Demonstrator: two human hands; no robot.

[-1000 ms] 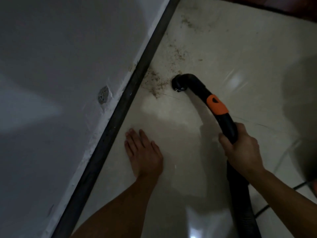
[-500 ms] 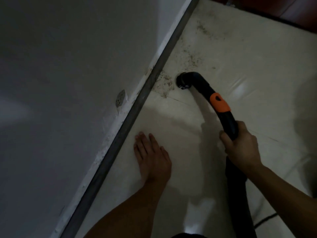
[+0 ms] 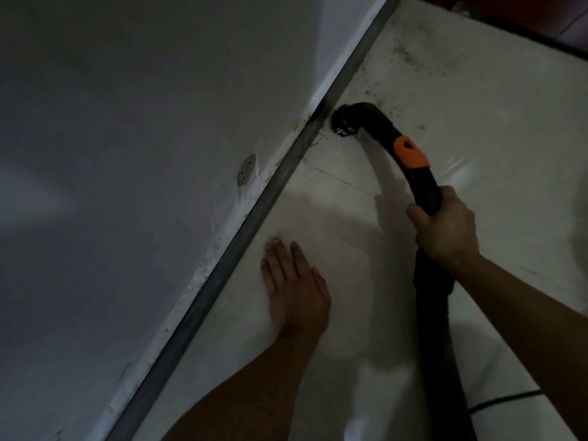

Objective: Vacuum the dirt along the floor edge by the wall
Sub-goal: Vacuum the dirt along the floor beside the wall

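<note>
The right hand (image 3: 445, 226) grips the black vacuum hose (image 3: 423, 183). Its nozzle (image 3: 345, 124) sits by the dark floor edge (image 3: 254, 218) mid-frame. The left hand (image 3: 294, 291) lies flat and open on the floor (image 3: 477, 122).

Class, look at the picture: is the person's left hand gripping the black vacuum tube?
No, the left hand lies flat on the floor, fingers straight; the right hand alone grips the vacuum tube.

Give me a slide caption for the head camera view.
Right hand holds the vacuum nozzle at the dirt by the wall; left hand rests flat on the floor.
</note>
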